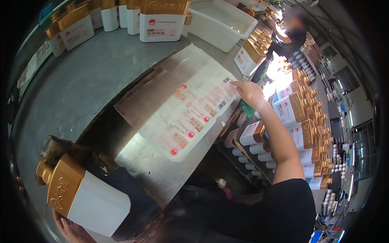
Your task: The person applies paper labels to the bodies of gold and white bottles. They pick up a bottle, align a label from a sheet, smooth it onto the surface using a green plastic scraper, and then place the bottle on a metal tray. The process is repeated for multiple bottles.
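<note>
A bottle [99,198] with a plain white body and an embossed gold shoulder lies tilted at the lower left. My left hand [73,231] grips it from below, its fingers curled against the gold part and partly hidden by the bottle. On the metal table a translucent sheet of printed labels [162,121] lies flat, with red round marks and brown lettering. My right hand [249,93] is at the sheet's right edge, thumb and finger closed on that edge beside a small square code.
Labelled white and gold bottles [291,111] crowd racks at the right; more [162,24] stand along the table's far side. A white plastic tub [221,24] sits at the back. Another person [293,32] works at the far right. A dark cloth [127,186] lies by the held bottle.
</note>
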### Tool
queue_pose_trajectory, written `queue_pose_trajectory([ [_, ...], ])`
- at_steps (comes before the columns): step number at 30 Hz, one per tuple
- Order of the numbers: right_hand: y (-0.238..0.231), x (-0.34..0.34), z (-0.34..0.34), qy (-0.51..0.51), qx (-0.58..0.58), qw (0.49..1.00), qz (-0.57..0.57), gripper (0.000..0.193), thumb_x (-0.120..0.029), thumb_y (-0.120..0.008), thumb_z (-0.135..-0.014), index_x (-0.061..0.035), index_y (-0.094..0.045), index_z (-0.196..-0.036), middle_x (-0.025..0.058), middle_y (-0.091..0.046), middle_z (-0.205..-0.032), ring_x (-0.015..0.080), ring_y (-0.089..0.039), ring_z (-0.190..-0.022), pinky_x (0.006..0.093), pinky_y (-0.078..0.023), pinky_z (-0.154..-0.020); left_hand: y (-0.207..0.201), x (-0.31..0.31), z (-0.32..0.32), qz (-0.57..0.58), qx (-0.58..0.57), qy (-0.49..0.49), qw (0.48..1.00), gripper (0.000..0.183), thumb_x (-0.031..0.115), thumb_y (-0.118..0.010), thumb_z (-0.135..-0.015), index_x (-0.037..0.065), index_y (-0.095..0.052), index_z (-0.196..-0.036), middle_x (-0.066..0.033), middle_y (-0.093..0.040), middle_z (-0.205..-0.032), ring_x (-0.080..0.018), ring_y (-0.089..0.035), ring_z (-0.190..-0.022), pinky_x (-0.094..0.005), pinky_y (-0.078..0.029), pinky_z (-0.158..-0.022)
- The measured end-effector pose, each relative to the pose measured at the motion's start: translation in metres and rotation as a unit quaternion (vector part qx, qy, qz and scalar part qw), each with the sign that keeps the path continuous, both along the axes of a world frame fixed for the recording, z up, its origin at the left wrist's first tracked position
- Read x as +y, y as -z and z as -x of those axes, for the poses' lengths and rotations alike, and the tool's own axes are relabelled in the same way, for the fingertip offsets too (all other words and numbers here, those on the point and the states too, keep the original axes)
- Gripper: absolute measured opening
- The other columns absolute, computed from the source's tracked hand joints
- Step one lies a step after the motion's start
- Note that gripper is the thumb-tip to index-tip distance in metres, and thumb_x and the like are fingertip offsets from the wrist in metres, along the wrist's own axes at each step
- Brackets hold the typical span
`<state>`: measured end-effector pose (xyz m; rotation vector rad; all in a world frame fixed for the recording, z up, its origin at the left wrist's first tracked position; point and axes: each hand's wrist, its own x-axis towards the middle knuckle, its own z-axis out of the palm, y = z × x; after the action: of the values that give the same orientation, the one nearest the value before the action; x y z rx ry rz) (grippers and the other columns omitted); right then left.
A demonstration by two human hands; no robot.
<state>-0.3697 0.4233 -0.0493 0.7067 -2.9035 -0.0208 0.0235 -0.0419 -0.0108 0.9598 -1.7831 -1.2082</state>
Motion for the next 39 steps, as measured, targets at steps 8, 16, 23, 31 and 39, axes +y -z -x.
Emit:
queue_pose_trajectory([
  [8, 0.006, -0.023, 0.054, 0.024, -0.134, 0.987, -0.086, 0.047, -0.014, -0.046, -0.091, -0.0252, -0.05, -0.137, 0.0156, -0.064, -0.103, 0.0341, -0.063, -0.098, 0.0426, -0.05, -0.082, 0.028, -0.026, -0.038, 0.236, -0.121, 0.067, 0.962, 0.034, 0.01, -0.055, -0.094, 0.007, -0.052, -0.128, -0.0211, -0.058, -0.123, -0.0348, -0.057, -0.115, -0.0441, -0.047, -0.096],
  [16, 0.008, -0.032, 0.141, -0.034, -0.105, 0.993, -0.034, 0.065, -0.038, -0.07, -0.08, -0.0198, -0.047, -0.138, 0.0163, -0.059, -0.118, 0.0333, -0.056, -0.113, 0.0436, -0.047, -0.091, 0.019, -0.03, -0.046, 0.331, -0.198, 0.069, 0.92, 0.04, 0.005, -0.057, -0.092, 0.012, -0.046, -0.13, -0.0172, -0.058, -0.125, -0.0348, -0.056, -0.115, -0.0463, -0.046, -0.095],
  [23, 0.007, -0.053, 0.165, -0.088, -0.081, 0.993, -0.01, 0.058, -0.037, -0.075, -0.075, -0.0166, -0.056, -0.126, 0.0146, -0.062, -0.111, 0.0311, -0.059, -0.107, 0.0423, -0.048, -0.086, 0.023, -0.031, -0.04, 0.349, -0.199, 0.054, 0.914, 0.034, 0.014, -0.052, -0.095, 0.009, -0.049, -0.129, -0.0185, -0.056, -0.126, -0.0346, -0.054, -0.117, -0.048, -0.043, -0.097],
  [31, -0.012, -0.132, 0.042, -0.353, -0.141, 0.925, -0.008, 0.035, -0.008, -0.059, -0.083, -0.0239, -0.068, -0.112, 0.0059, -0.06, -0.088, 0.0239, -0.061, -0.087, 0.0365, -0.052, -0.071, 0.023, -0.028, -0.046, 0.303, -0.18, 0.012, 0.936, 0.038, 0.031, -0.045, -0.1, 0.005, -0.055, -0.126, -0.0206, -0.053, -0.131, -0.0349, -0.05, -0.123, -0.0477, -0.04, -0.102],
  [39, 0.004, -0.098, 0.082, -0.21, -0.035, 0.977, -0.014, 0.046, -0.005, -0.054, -0.084, -0.0288, -0.064, -0.122, 0.0081, -0.056, -0.085, 0.0279, -0.06, -0.086, 0.0389, -0.049, -0.073, 0.02, -0.029, -0.042, 0.313, -0.181, 0.039, 0.932, 0.042, 0.033, -0.045, -0.1, 0.003, -0.054, -0.127, -0.02, -0.05, -0.133, -0.0339, -0.049, -0.124, -0.0461, -0.04, -0.104],
])
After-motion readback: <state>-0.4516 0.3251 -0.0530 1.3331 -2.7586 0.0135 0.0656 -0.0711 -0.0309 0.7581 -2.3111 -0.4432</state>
